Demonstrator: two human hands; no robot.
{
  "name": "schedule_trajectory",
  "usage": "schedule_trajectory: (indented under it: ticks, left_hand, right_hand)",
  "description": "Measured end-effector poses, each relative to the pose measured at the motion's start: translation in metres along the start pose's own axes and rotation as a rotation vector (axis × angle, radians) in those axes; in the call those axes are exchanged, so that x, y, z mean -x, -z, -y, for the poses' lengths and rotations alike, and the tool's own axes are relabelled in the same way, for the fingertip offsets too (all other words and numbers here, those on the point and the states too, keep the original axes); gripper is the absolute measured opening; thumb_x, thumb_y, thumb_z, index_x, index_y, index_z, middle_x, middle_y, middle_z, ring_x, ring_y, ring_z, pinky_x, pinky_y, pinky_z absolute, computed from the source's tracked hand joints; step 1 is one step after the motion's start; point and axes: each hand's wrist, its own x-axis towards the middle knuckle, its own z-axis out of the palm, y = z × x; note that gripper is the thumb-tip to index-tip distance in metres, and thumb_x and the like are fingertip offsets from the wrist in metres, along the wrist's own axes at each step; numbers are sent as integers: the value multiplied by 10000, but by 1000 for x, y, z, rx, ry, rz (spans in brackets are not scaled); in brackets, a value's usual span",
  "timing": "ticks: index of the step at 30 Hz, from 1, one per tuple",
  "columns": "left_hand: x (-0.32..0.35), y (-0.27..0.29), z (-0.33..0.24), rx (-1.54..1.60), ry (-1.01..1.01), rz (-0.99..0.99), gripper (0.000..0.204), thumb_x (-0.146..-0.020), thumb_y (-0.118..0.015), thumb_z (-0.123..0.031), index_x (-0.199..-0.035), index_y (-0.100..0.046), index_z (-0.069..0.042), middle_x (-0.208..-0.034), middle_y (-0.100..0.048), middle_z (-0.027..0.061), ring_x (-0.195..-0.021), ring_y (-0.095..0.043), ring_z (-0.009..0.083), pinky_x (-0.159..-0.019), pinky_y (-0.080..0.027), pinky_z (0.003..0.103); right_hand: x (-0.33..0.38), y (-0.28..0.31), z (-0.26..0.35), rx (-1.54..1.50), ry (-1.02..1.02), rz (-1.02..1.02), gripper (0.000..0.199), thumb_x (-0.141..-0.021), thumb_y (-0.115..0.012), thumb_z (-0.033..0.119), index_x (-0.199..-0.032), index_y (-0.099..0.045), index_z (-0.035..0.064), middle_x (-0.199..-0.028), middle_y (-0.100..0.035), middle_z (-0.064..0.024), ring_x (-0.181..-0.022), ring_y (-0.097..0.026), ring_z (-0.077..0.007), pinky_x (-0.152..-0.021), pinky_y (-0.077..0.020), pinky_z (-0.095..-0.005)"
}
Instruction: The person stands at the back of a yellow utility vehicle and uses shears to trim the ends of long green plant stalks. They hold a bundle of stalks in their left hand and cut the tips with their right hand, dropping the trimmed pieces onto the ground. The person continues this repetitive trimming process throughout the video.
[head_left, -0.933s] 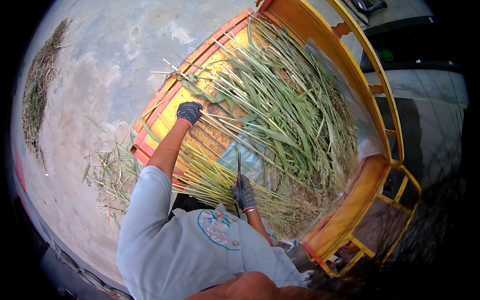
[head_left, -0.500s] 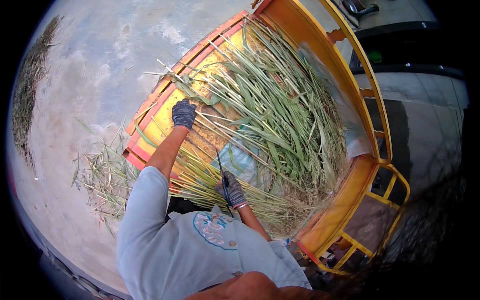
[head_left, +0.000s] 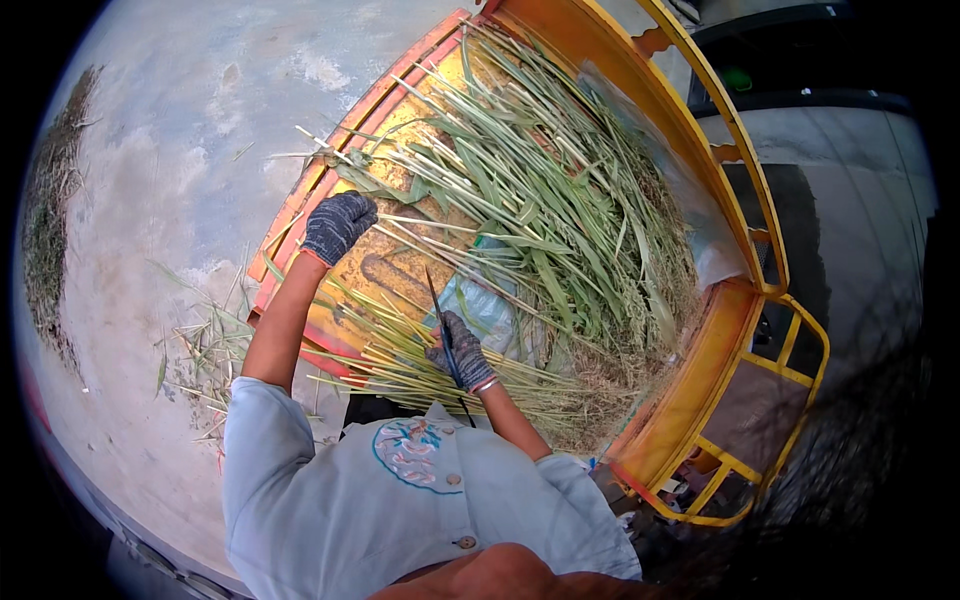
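Note:
My left hand [head_left: 340, 228], in a dark grey knit glove, is closed at the cut ends of a few pale stalks [head_left: 425, 246]. These stalks run right into a large heap of green leafy stalks [head_left: 560, 210] on a yellow truck bed [head_left: 385, 275]. My right hand [head_left: 466, 350], gloved the same way, grips a long, thin, dark knife [head_left: 446, 330] whose tip points up and away from me. Under and beside that hand lies a bundle of thinner yellow-green stalks [head_left: 385, 350], with seed heads toward the right. The knife's lower end is partly hidden by the hand.
The bed has a red-edged side panel [head_left: 345, 120] on the left and a yellow rail frame [head_left: 745, 150] on the right. Clear plastic sheeting [head_left: 485, 300] lies under the stalks. Leaf scraps [head_left: 205, 350] litter the concrete floor [head_left: 180, 170], and a dried plant pile [head_left: 55, 220] lies far left.
My left hand has moved slightly left and nearer to me, staying at the stalk ends. The view has shifted a little. My right hand still holds the knife over the thin stalks.

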Motion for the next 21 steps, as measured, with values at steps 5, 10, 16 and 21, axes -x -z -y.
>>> schedule_trajectory:
  ticks: [5,10,16,21]
  left_hand:
    - [49,-1,-29,292,231,89,175,-744,-648,-179,-839,-645,-32,-821,-620,142,-790,-579,305,-713,-457,382]
    - [83,-20,-44,302,394,110,205,-756,-614,-233,-841,-655,-52,-860,-627,141,-798,-585,300,-721,-459,379]
    - [107,-31,-41,326,474,151,148,-734,-655,-140,-793,-636,-5,-759,-635,131,-713,-610,242,-665,-476,332]
    - [99,0,32,198,630,34,168,-715,-645,-210,-780,-637,-55,-790,-621,136,-744,-587,301,-691,-452,387]
  right_hand:
    - [-49,-23,-11,65,-43,25,684,-638,-761,282,-1172,-425,17,-929,-587,-125,-823,-582,-215,-734,-473,-317]
    - [-52,-38,31,178,65,-23,562,-692,-731,257,-1115,-463,2,-823,-588,-123,-752,-581,-211,-693,-472,-326]
    - [-34,-66,30,73,13,-181,485,-672,-730,329,-986,-541,11,-813,-607,-163,-738,-589,-264,-686,-456,-357]
    - [-22,-78,-3,1,-36,-122,421,-680,-759,251,-945,-513,34,-729,-541,-70,-625,-470,-114,-598,-445,-285]
